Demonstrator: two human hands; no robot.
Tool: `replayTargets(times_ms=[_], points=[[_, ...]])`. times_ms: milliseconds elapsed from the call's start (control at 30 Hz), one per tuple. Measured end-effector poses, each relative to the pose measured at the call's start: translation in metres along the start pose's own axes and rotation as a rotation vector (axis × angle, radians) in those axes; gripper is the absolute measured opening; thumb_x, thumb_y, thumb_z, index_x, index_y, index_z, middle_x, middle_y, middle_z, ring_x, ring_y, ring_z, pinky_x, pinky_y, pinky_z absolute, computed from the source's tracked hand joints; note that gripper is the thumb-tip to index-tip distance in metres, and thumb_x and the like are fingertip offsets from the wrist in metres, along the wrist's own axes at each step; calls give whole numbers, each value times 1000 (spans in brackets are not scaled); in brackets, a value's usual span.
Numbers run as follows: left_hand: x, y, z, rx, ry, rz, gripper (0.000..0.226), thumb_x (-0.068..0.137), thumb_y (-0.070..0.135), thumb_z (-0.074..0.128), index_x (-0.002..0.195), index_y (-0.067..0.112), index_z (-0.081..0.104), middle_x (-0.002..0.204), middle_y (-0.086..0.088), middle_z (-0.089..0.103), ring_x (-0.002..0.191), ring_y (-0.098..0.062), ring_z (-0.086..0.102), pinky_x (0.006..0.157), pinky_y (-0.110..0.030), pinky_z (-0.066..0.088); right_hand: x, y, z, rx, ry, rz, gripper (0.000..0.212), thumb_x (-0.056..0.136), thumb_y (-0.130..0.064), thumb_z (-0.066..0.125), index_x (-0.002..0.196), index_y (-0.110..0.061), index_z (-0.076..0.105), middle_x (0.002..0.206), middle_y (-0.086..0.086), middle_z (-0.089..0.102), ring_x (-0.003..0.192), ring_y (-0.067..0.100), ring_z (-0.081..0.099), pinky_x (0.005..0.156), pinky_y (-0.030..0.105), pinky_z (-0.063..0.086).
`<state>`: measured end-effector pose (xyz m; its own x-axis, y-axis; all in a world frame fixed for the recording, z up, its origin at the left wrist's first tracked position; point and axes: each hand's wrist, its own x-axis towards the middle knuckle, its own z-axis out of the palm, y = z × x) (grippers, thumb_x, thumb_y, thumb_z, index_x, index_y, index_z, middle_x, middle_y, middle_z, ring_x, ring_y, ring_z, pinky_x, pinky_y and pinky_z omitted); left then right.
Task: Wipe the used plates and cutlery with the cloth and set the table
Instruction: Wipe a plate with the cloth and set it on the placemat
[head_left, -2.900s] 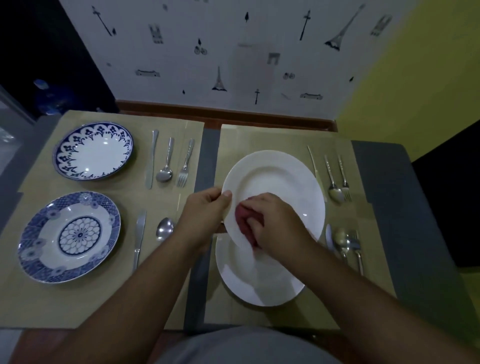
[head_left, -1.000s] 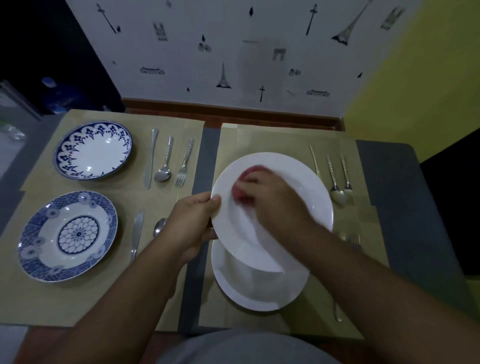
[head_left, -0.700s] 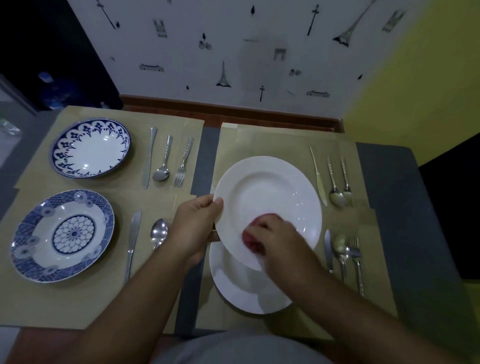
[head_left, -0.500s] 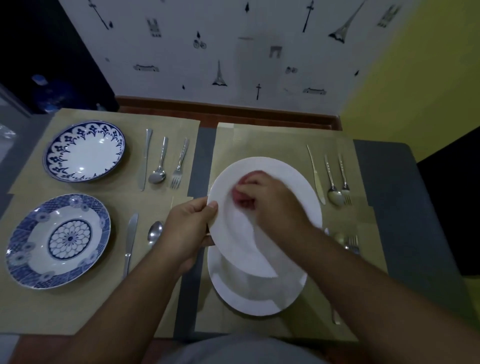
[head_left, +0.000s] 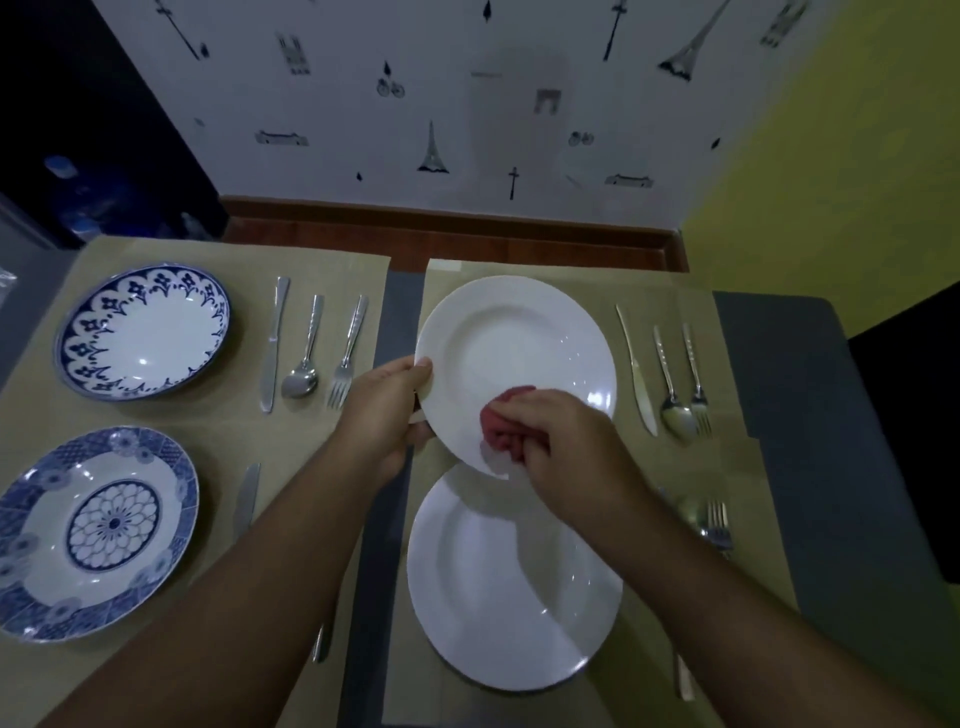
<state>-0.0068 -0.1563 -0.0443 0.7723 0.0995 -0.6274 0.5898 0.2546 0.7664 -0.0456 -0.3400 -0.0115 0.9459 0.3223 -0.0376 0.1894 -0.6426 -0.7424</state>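
The left hand (head_left: 382, 410) is reaching in from the lower left and gripping the left rim of a white plate (head_left: 519, 343), thumb on top and fingers clamped underneath. The right hand (head_left: 561, 447), fingers curled tight round a red cloth (head_left: 501, 428), is pressing it against the plate's near edge. The plate is hanging over a second white plate (head_left: 498, 587) lying on the bench (head_left: 810, 415).

On my desk (head_left: 779, 395), far-left plate (head_left: 143, 332) lies behind near-left plate (head_left: 98, 530); rightward, far-right plate (head_left: 519, 338) overlaps near-right plate (head_left: 498, 597).
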Motion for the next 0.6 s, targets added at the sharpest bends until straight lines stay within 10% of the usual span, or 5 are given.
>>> replayTargets(times_ms=[400,600], points=[[71,9,25,-87,55,-188,24,102,19,55,124,14,62,114,-10,71,102,-30,70,76,-45,63,77,64,-13,-90,108,87,33,80,13,44,73,-10,67,74,4,58,70,12,51,63,24,42],[90,7,30,-36,35,-234,25,103,19,53,125,13,62,115,-12,72,103,-31,70,82,-50,62,91,85,3,-99,35,207,21,89,0,56,99,-6,73,105,9,68,97,20,59,88,28,47]])
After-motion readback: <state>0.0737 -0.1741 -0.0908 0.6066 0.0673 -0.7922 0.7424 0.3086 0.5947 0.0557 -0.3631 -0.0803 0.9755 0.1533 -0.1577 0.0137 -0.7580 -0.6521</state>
